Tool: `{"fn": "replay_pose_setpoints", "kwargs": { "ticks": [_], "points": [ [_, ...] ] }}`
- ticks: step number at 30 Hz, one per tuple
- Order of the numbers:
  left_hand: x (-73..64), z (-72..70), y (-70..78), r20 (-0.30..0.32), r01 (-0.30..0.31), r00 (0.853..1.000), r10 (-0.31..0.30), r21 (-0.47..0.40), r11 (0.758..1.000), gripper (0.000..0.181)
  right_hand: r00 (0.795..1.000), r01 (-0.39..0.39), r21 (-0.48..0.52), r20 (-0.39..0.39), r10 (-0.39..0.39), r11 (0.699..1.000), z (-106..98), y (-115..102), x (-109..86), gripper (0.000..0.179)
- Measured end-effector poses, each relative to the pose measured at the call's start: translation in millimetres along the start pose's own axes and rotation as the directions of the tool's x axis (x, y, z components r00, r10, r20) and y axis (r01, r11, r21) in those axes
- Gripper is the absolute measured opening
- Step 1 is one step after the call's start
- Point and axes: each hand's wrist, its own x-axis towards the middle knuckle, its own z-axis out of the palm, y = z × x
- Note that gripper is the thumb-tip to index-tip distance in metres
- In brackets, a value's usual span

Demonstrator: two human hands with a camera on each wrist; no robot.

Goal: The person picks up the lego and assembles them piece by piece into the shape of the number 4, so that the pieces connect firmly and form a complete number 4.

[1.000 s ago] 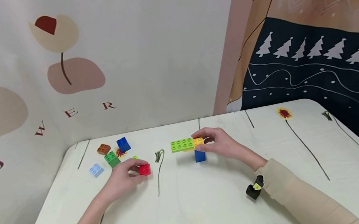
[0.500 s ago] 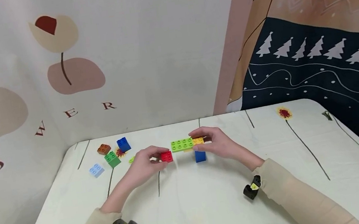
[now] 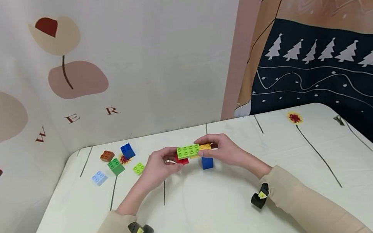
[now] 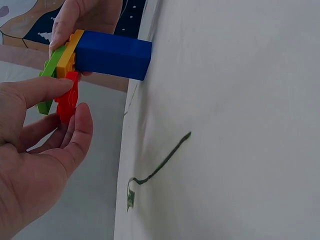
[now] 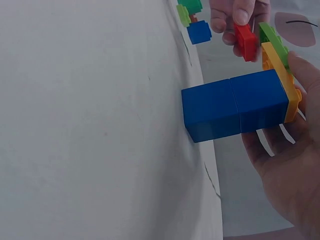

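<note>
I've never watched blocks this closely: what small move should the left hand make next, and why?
Probably, the left hand should press the red brick upward into the long lime-green plate: it pinches the brick beneath that plate's overhanging end, while the right hand grips the top of the block stack, which could brace it.

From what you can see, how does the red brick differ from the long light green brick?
Length: the red brick is shorter than the long light green brick.
Support: the red brick is pinched in the left hand; the long light green brick sits on the yellow brick.
Height: the red brick is lower, the long light green brick above it.
Both are off the tabletop.
</note>
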Motion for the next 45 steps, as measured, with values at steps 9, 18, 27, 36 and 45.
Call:
{"fn": "replay_pose_setpoints", "kwargs": {
  "ticks": [9,18,27,36,45],
  "points": [
    [3.6,1.3,5.2,0.014,-0.012,1.0,0.012,-0.04,0.999,0.05,1.0,-0.014,0.011,0.003,0.014,1.0,0.6,-2.3,-0.7,0.036],
    [4.9,0.9,7.0,0.024,0.036,0.999,-0.032,-0.192,0.981,0.048,1.0,-0.024,0.022,0.007,0.024,0.999,0.8,-2.3,-0.6,0.036],
    [5.9,8.1,5.6,-0.021,0.048,0.998,-0.056,-0.284,0.958,0.043,0.999,-0.034,-0.004,-0.002,0.034,0.999,0.4,-2.5,-2.1,0.037],
    [8.1,10.5,8.4,-0.035,0.074,0.995,-0.094,-0.37,0.926,0.041,0.999,-0.027,0.021,-0.026,0.027,0.999,1.9,0.1,-2.6,0.036],
    [10.8,7.3,12.2,0.005,0.136,0.989,-0.148,-0.418,0.898,0.042,1.0,-0.018,0.042,-0.024,0.019,0.999,2.6,1.6,-2.2,0.037]
  ]
}}
